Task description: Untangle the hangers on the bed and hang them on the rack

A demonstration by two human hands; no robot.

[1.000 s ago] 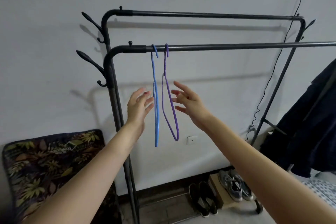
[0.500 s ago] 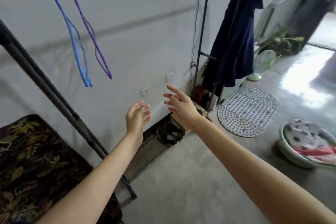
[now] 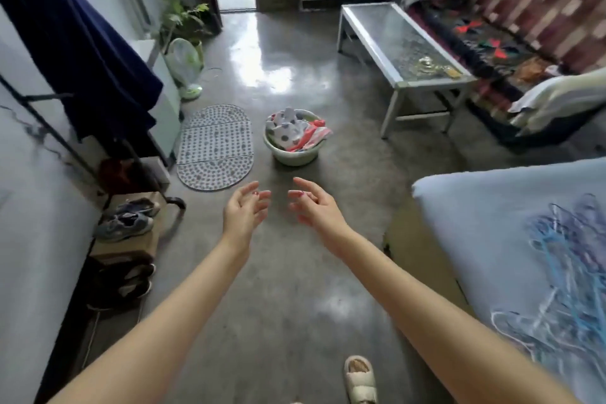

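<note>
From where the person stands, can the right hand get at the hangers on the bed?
Probably yes. The right hand is empty, and the hangers lie uncovered on the bed to its right; nothing stands between them.

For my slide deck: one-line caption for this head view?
Both empty hands, left hand and right hand, held open over grey concrete floor, tangled blue wire hangers on bed.

Glossy concrete, matt cloth, thin plastic-looking wire.

The grey concrete floor [image 3: 295, 272] is polished and reflective towards 12 o'clock. At 3 o'clock, the pale blue bed sheet [image 3: 492, 223] looks like soft matt cloth, with a tangle of thin, smooth blue and purple hangers [image 3: 570, 272] on it. The metal-framed low worktop [image 3: 398, 84] carries a textured glass top.
</note>
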